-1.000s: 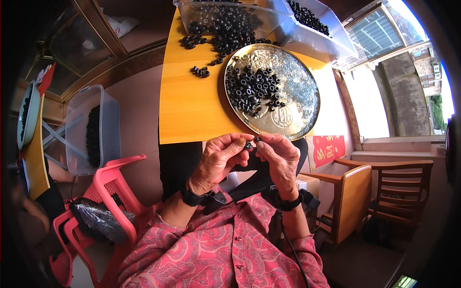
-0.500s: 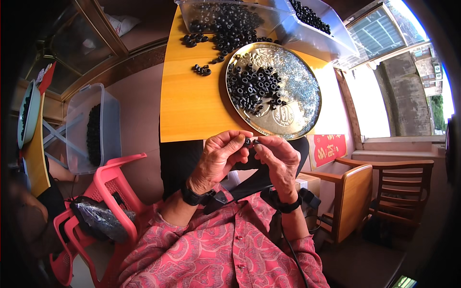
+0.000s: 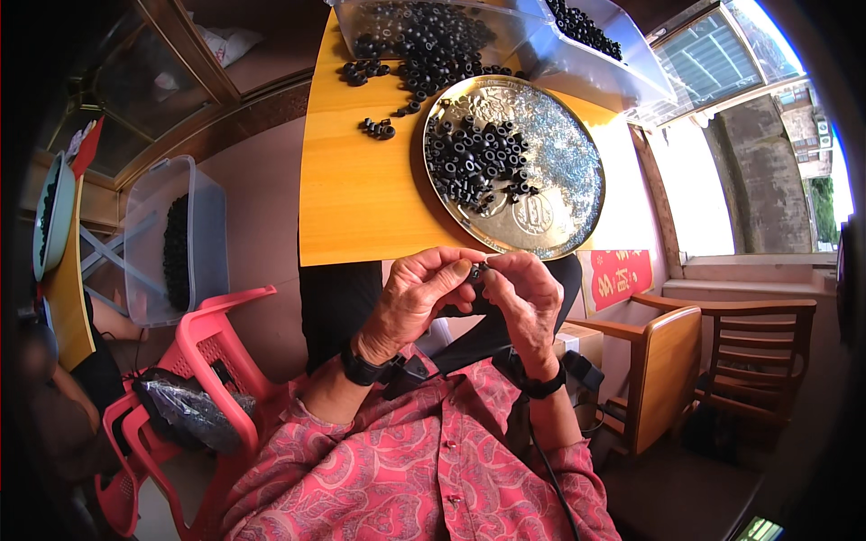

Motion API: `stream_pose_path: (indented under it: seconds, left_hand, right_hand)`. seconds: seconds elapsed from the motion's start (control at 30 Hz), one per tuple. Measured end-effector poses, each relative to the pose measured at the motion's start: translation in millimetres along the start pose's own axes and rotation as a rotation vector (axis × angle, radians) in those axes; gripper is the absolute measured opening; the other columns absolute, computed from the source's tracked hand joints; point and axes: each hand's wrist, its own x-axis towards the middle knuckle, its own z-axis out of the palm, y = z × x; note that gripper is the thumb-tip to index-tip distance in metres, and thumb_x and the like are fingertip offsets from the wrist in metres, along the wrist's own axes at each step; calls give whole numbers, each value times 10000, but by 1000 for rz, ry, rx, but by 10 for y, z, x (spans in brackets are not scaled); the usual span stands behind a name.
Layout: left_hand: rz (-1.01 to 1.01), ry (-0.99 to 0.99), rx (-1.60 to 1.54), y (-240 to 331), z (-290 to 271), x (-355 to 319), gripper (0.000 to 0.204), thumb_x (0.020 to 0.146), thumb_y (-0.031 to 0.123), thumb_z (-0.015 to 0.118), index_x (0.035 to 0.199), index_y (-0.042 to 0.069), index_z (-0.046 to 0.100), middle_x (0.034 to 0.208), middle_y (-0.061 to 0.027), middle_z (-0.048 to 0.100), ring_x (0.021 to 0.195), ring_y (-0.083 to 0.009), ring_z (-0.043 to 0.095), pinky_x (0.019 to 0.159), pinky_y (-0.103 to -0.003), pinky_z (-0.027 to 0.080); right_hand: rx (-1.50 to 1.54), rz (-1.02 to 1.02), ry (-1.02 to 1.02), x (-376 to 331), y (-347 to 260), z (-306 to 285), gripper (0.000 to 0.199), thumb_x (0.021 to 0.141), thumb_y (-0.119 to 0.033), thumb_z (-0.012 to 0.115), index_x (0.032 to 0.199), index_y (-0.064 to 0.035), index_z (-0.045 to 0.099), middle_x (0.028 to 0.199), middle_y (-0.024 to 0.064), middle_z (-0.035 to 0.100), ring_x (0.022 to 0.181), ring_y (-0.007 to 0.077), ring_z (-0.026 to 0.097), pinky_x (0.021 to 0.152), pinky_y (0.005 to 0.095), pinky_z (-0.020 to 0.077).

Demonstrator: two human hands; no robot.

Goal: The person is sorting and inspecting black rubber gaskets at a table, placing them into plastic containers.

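Note:
Just off the table's front edge, my left hand (image 3: 410, 298) pinches a small black part (image 3: 477, 270) between thumb and forefinger. My right hand (image 3: 523, 293) is closed too, its thumb and fingertips meeting the left's at the same spot. The fingers hide much of the part, so I cannot tell whether one piece or two are pressed together. Beyond my hands lies a round metal tray (image 3: 564, 212), bearing a heap of black rings (image 3: 478, 158) on its left and tiny shiny bits (image 3: 564, 149) on its right.
The tray rests on a yellow wooden table (image 3: 361, 207). More black rings (image 3: 442, 54) spread behind it near clear plastic bins (image 3: 622, 86). A pink plastic chair (image 3: 194, 338) and another translucent bin (image 3: 203, 243) are at left; wooden chairs (image 3: 667, 379) stand at right.
My fingertips have come closer together, bringing the small dark pieces that showed between them into one spot. The tray and the heap look the same.

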Motion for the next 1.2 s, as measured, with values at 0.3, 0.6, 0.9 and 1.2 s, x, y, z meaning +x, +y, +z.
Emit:
stream_pose_path:
  seconds: [0.3,0.6,0.9,1.2]
  left_hand:
    - [40,-8,-14,-69,-50,46,249,967,141,583,1160,-6,638,819,-45,659,692,-93,618,637,-222,533]
    - [32,14,-43,-69,-38,53,249,971,142,576,1153,-17,636,820,-49,660,689,-102,616,641,-231,528]
    - [60,-10,-118,-62,-44,62,249,984,181,559,1119,-12,641,766,-50,644,661,-111,595,675,-233,495]
    - [40,10,-114,-50,-36,49,250,982,188,564,1118,-6,644,807,-52,649,665,-107,601,660,-226,503]
  right_hand:
    - [100,-13,-4,-14,94,-11,193,894,0,658,1085,29,657,902,20,637,761,66,627,666,187,515]
    - [71,-87,-3,-1,110,10,199,880,32,658,1079,39,659,976,40,619,795,77,637,676,187,521]
    - [108,-77,33,-18,118,48,145,884,14,663,1029,21,671,930,27,594,774,75,591,692,178,481]
    - [121,-82,34,-42,106,90,153,875,26,667,1028,18,673,939,28,586,822,80,587,711,186,481]
